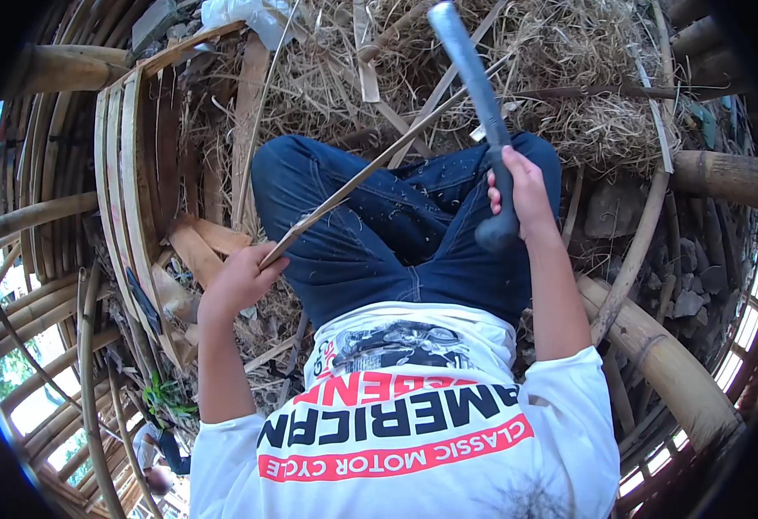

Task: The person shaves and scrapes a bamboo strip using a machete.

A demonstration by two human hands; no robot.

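The left hand (239, 278) is closed around the near end of a thin bamboo strip (370, 169), which runs diagonally up and away from it, across the person's jeans (379, 233), toward the blade held above the right knee. The right hand (526, 195) is clenched around the dark grip of a long knife (474, 86); its blade rises from the fist and appears to meet the strip at the far end, though the exact contact cannot be confirmed. Judged from its thinness and straight line, the strip is light, springy along its length and prone to splitting along the grain; its edges are probably sharp, so the hold belongs on the flat faces near the end, as the left hand has it. The knife looks top-heavy and wants a full fist low on the handle. Left of the jeans lies a curved bamboo frame (124, 173); beyond the jeans, dry shavings (569, 52).
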